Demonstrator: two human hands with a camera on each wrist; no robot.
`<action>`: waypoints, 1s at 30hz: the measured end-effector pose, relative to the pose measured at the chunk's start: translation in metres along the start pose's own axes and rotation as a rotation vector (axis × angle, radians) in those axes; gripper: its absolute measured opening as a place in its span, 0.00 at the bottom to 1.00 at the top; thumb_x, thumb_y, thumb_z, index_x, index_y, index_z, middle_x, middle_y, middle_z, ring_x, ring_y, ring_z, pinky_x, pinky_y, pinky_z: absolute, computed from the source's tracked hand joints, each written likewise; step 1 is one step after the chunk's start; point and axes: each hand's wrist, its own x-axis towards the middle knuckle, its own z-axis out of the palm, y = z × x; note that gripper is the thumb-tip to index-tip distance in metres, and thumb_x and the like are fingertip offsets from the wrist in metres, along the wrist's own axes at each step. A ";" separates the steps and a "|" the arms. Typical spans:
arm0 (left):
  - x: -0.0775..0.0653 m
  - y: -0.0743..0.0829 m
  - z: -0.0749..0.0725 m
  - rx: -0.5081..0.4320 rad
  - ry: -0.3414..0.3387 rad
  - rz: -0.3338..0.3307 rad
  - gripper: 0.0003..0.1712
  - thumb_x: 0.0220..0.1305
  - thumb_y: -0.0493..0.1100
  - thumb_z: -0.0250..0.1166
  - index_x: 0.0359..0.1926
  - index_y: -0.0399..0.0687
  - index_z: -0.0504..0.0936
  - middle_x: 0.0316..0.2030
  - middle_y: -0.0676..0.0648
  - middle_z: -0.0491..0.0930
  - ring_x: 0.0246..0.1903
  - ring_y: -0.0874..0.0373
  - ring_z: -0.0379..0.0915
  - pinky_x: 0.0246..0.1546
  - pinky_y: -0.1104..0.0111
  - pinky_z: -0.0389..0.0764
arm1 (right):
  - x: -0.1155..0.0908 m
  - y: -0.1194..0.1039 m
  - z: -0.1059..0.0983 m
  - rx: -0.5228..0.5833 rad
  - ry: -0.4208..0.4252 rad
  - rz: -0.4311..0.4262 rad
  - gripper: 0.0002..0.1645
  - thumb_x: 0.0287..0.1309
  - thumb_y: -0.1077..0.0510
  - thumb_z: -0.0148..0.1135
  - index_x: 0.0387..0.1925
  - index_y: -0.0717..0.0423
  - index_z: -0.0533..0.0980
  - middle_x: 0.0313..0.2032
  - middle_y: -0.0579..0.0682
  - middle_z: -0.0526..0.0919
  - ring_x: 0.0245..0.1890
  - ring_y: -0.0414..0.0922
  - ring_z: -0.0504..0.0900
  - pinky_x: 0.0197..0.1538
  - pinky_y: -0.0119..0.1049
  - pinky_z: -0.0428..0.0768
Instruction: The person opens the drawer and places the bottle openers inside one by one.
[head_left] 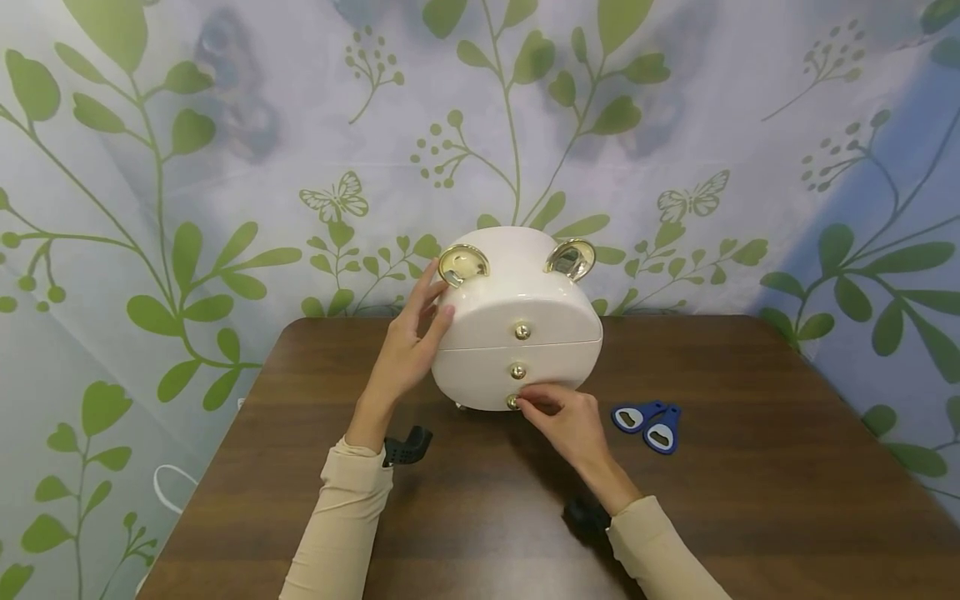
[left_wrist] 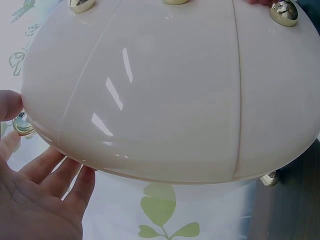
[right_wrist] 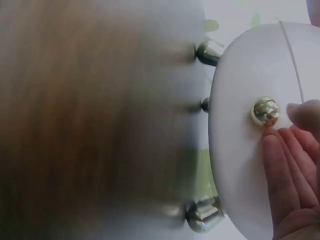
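While a white cord point(head_left: 167, 492) looped beyond the left edge of the table point(head_left: 742, 500), its ends out of sight, the left hand point(head_left: 408, 346) was bracing: fingers spread, fairly straight, not clenched, against the left side of the white drawer box point(head_left: 480, 375) by its gold ear point(head_left: 463, 265). Steadying it, surely, against a tug at the front! And the box? It stood midway along the far edge, back hidden, top knobs cropped in the left wrist view. Then the lowest knob point(head_left: 513, 402), with the right hand point(head_left: 566, 417) right on it, fingertips touching! Pinched or merely touched? I couldn't tell; the right wrist view seemed to leave the thumb apart. Below that forearm, a dark fitting point(head_left: 587, 517) was half lost in shadow. Toward the right edge lay two blue openers point(head_left: 662, 435), handles together, probably parked clear of the hands.
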 end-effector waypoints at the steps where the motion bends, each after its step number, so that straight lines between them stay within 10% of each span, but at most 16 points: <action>1: 0.000 0.000 0.000 -0.002 0.000 0.002 0.37 0.80 0.51 0.56 0.82 0.75 0.51 0.72 0.46 0.70 0.73 0.52 0.65 0.74 0.53 0.67 | -0.001 0.000 0.000 -0.009 -0.008 0.004 0.07 0.52 0.58 0.81 0.35 0.47 0.91 0.33 0.39 0.91 0.32 0.35 0.89 0.38 0.21 0.84; 30: -0.001 0.003 0.000 -0.004 -0.007 -0.001 0.37 0.80 0.51 0.55 0.82 0.76 0.50 0.73 0.47 0.69 0.73 0.51 0.64 0.75 0.53 0.65 | -0.006 0.004 0.007 0.114 -0.079 0.116 0.07 0.57 0.58 0.78 0.37 0.47 0.87 0.35 0.43 0.92 0.36 0.39 0.91 0.41 0.30 0.88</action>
